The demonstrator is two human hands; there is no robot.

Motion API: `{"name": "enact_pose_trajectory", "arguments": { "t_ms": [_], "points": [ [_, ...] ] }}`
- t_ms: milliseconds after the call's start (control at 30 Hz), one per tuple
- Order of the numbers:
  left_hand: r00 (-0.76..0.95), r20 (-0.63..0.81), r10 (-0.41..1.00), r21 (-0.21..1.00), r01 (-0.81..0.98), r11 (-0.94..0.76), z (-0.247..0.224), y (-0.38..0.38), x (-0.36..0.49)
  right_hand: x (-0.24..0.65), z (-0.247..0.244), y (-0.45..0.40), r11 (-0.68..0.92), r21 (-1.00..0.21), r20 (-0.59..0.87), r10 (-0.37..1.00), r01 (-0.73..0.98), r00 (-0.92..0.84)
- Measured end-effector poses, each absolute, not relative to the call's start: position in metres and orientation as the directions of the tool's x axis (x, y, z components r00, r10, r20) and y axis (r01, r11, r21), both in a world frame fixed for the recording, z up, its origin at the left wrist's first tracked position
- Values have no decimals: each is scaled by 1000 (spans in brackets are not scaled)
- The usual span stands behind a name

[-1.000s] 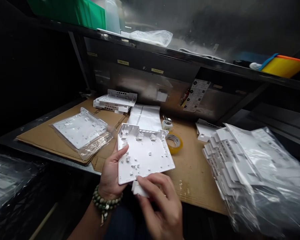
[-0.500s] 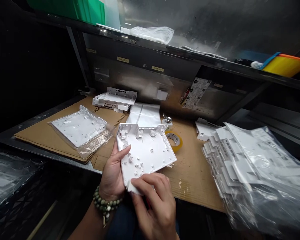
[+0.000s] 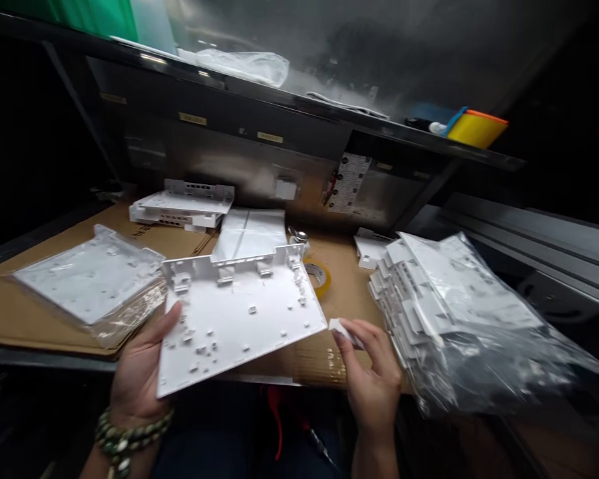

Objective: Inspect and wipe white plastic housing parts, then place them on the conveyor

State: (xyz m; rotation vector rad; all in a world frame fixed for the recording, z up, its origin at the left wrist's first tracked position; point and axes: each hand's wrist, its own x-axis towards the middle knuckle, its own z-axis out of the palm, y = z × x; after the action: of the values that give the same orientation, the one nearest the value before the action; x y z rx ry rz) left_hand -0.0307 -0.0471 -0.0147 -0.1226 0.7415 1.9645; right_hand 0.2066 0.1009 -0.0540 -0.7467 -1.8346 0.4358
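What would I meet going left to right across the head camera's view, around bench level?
Bagged white plastic panel → hand-held white plastic panel → roll of yellow tape → right hand's fingers → stack of white plastic panels in clear plastic.

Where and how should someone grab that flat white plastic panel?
I'd grip the flat white plastic panel by its left edge, coming from the left, as the left hand does: that edge looks low and thin, while a raised wall lines the far edge.

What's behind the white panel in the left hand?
Beyond the white panel lie flat white sheets, yellow tape and brown cardboard. The panel covers part of each; whatever else it hides can't be seen.
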Motion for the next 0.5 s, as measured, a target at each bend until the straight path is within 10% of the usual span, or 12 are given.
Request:
{"name": "enact_pose_trajectory", "arguments": {
  "t_ms": [500],
  "points": [
    [-534,-232,813,706,-667,-237,-26,-58,-41,217,-66,113,725,-597,676,685,345,-271]
  ]
}}
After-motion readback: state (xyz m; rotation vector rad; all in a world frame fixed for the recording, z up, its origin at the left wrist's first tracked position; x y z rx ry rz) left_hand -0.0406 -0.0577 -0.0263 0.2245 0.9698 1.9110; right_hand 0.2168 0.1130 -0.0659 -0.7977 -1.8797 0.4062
